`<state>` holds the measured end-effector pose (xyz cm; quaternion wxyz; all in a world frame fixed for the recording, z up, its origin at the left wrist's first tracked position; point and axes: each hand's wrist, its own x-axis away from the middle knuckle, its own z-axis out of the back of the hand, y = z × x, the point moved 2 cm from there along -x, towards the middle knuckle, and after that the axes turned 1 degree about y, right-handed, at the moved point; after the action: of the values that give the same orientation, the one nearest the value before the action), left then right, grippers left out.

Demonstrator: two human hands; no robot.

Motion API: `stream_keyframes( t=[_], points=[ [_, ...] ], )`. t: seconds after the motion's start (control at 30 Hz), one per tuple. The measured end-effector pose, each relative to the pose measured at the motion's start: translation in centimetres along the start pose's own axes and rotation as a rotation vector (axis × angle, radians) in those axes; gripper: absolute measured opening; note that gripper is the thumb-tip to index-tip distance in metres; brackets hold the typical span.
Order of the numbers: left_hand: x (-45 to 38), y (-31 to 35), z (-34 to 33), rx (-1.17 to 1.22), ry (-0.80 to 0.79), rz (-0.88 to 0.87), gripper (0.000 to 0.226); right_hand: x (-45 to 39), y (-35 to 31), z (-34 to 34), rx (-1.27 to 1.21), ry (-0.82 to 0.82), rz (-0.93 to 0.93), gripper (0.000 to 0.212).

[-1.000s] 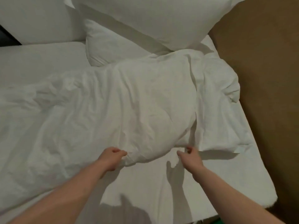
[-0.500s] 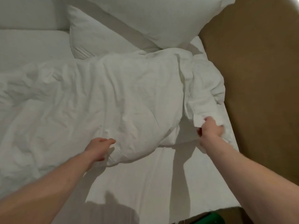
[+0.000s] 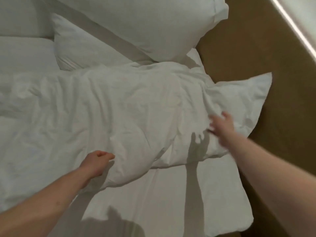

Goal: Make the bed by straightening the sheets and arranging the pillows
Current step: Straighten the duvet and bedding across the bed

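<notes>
both hands meet the duvet [image 3: 119,108]: left hand [image 3: 97,161] grips its edge, right hand [image 3: 222,129] (blurred) lies spread on top.

A brown carpeted floor [image 3: 239,48] runs along the right side of the bed, from the top of the view down to the lower right. Its surface looks plain and evenly coloured, darker toward the bottom right corner. In the upper right corner a pale, glossy strip [image 3: 294,26] crosses the view at a slant, catching a bright line of light along its length; it is blurred, and what it belongs to cannot be told. Beyond that strip, the very corner is a light grey area [image 3: 307,7]. At the bottom edge a dark shadow [image 3: 112,226] falls across the white surface.
</notes>
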<state>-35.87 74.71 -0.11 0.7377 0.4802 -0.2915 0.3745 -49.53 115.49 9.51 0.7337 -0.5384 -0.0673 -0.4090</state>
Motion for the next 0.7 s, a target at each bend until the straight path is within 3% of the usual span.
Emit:
stream_keyframes(
  t=[0.1,0.2,0.37,0.43,0.5,0.57,0.63,0.7],
  points=[
    [0.4,-4.1,-1.0,-0.019,-0.033,0.18,0.033,1.6,12.2,-2.9,0.01,-0.013,-0.282,0.068],
    [1.5,-7.5,-1.1,0.063,-0.1,0.346,0.051,3.4,18.6,-5.4,-0.097,-0.059,-0.463,0.05],
    [0.0,-10.9,-2.0,0.216,-0.226,0.447,0.086,1.0,20.5,-8.8,-0.319,-0.064,-0.46,0.068],
    [-1.7,-11.1,-3.3,0.434,-0.201,0.423,0.081,-1.7,21.6,-9.2,-0.355,-0.005,-0.44,0.076],
    [-3.3,-11.6,-4.3,0.659,-0.063,0.37,0.056,-5.7,24.0,-9.3,-0.333,0.078,-0.409,0.087],
    [-4.7,-12.7,-5.0,0.758,0.119,0.342,0.055,-6.7,24.5,-8.8,-0.309,0.112,-0.341,0.06],
    [-4.2,-13.1,-5.1,0.742,0.272,0.296,0.064,-5.3,23.6,-7.0,-0.233,0.192,-0.325,0.034],
    [-2.3,-13.1,-4.3,0.568,0.394,0.245,0.063,-3.0,22.4,-3.5,-0.223,0.328,-0.33,0.033]
  ],
)
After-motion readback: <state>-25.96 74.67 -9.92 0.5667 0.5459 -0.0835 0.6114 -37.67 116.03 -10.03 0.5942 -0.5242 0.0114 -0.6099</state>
